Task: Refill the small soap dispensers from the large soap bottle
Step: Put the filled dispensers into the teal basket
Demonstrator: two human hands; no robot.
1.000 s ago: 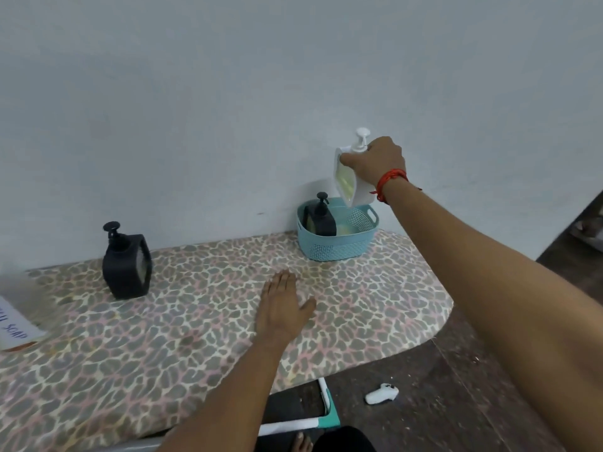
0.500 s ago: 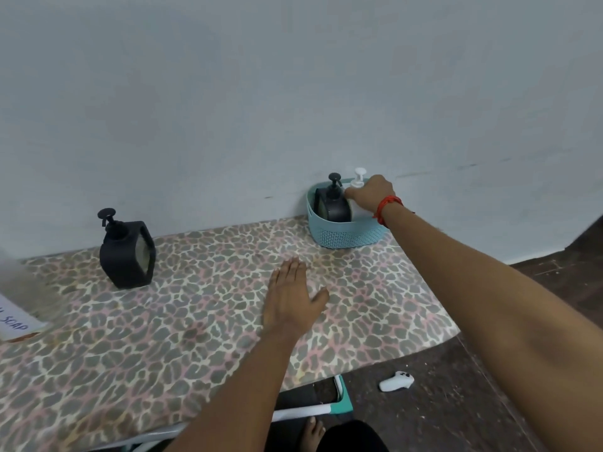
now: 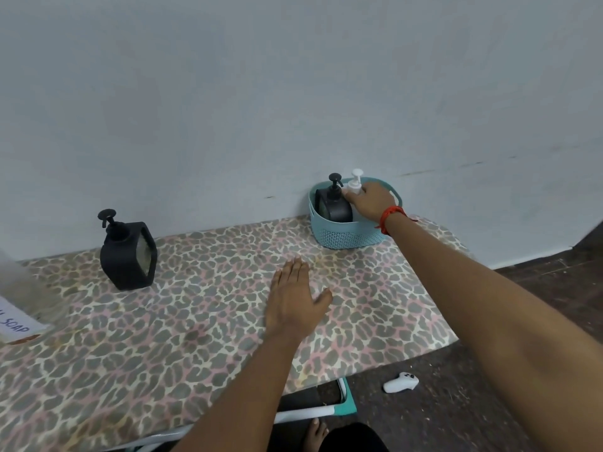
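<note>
Reaching across the head view, only view here, the right hand (image 3: 372, 203) is inside the teal basket (image 3: 346, 238), fingers curled round the shoulder of the white dispenser (image 3: 355, 183). That hand is grasping it just below the pump neck. The white dispenser stands upright in the basket, touching the black dispenser (image 3: 333, 207) beside it; most of its body is hidden by the hand and the basket wall. The basket sits at the far right of the surface (image 3: 195, 337), against the wall. Probably the basket is the holding spot for small dispensers, so the grip near the top suits lowering one in or lifting one out; can't tell which.

A second black dispenser (image 3: 128, 252) stands alone at far left on the surface, well apart from the basket. The large soap bottle (image 3: 14, 288) is at the left edge, mostly cut off and blurred, with a paper label (image 3: 16, 324) reading "SOAP".

Left hand (image 3: 295, 301) lies palm down on the surface, fingers straight, thumb out, holding nothing. Likely a brace while the body leans for the far reach.

Right arm is stretched nearly straight, with a red thread (image 3: 390, 216) on the wrist. A white controller (image 3: 400, 382) lies on the floor.
</note>
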